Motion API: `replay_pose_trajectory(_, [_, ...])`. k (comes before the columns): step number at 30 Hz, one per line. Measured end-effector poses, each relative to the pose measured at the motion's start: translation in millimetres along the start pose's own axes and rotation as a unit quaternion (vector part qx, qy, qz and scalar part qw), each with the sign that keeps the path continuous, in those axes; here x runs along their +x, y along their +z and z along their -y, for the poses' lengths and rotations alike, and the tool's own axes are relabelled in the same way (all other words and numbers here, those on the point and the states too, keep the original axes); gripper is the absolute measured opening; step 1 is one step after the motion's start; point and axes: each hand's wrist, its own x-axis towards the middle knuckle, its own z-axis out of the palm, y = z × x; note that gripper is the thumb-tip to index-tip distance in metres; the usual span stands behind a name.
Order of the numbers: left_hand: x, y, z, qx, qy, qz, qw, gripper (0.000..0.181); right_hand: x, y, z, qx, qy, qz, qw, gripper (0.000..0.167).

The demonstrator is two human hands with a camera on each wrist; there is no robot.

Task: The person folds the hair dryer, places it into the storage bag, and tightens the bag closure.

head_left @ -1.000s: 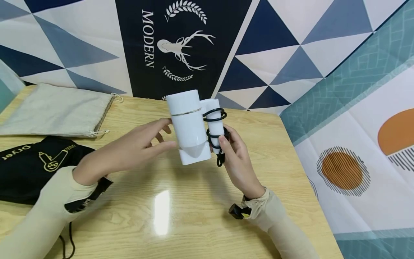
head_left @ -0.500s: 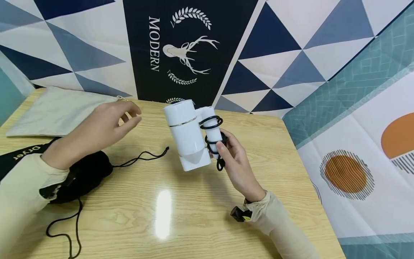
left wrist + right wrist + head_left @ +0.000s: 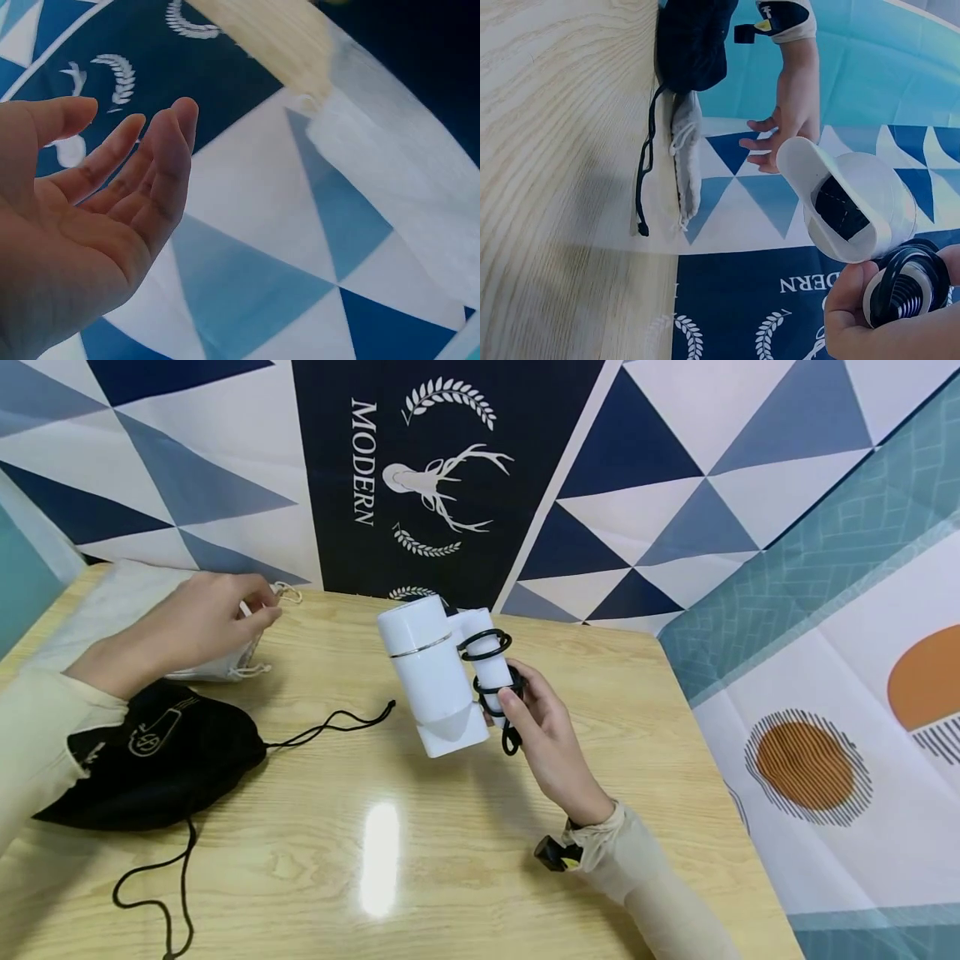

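Note:
My right hand (image 3: 551,739) grips the folded handle of a white hair dryer (image 3: 435,681), thumb on the near side, above the table. A black power cord (image 3: 487,645) is looped round that handle. In the right wrist view the dryer's nozzle (image 3: 795,161) and dark outlet face the camera. My left hand (image 3: 206,614) is in the air over the light grey drawstring bag (image 3: 97,618). Its fingers are loosely bent with nothing between them, as the left wrist view also shows. Below that wrist lies a black drawstring pouch (image 3: 172,760) with a hair dryer drawing on it.
The pouch's black drawstrings (image 3: 330,724) spread over the wooden table (image 3: 300,877). White cord ends (image 3: 251,671) stick out from the grey bag. A patterned cloth backdrop (image 3: 630,468) rises behind the table, and another patterned cloth (image 3: 862,710) hangs past its right edge.
My left hand has moved away from the hair dryer, leftward over the grey bag. The right hand keeps its grip on the dryer, which tilts slightly more to the left.

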Motion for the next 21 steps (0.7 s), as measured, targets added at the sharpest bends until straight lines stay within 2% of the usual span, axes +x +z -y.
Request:
replay_pose_trajectory(4, [10.6, -1.4, 10.3, 0.021, 0.003, 0.007, 0.9998, 0.023, 5.0, 0, 1, -0.009, -0.003, -0.002, 1.0000, 0.041])
replay_pose_trajectory(10, [22.3, 3.6, 22.8, 0.047, -0.013, 0.059, 0.9971, 0.026, 6.1, 0, -3, -0.004, 0.010, -0.006, 0.9999, 0.040])
replay_pose_trajectory(21, [26.5, 13.6, 43.4, 0.056, -0.050, 0.124, 0.9894, 0.027, 14.3, 4, -7, -0.004, 0.016, 0.013, 0.9998, 0.040])
